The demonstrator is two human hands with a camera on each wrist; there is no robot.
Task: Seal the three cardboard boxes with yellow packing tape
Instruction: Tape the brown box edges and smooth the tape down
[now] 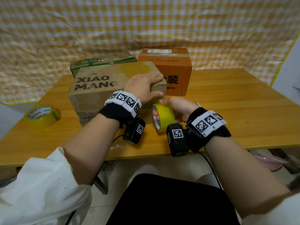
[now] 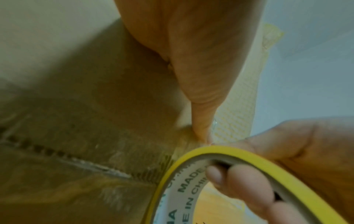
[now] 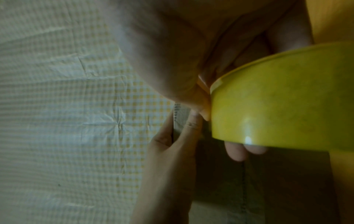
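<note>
Here, closed cardboard box [image 1: 103,88] under left hand [image 1: 142,88], right hand [image 1: 180,108] gripping tape roll [image 1: 164,117]

Both forearms were bare, with white cloth sleeves [image 1: 40,184] pushed up. Each wrist wore a black fabric wrap under a white band of square black-and-white marker tags [image 1: 124,101]. Black box-shaped wrist cameras [image 1: 177,140] carried one tag each, thin black cables trailing. Black trousers [image 1: 170,203].

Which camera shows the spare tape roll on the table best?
The head view: the spare tape roll lies whole on the table, left of the brown box. Neither wrist view shows it; both show only the roll that is held.
</note>
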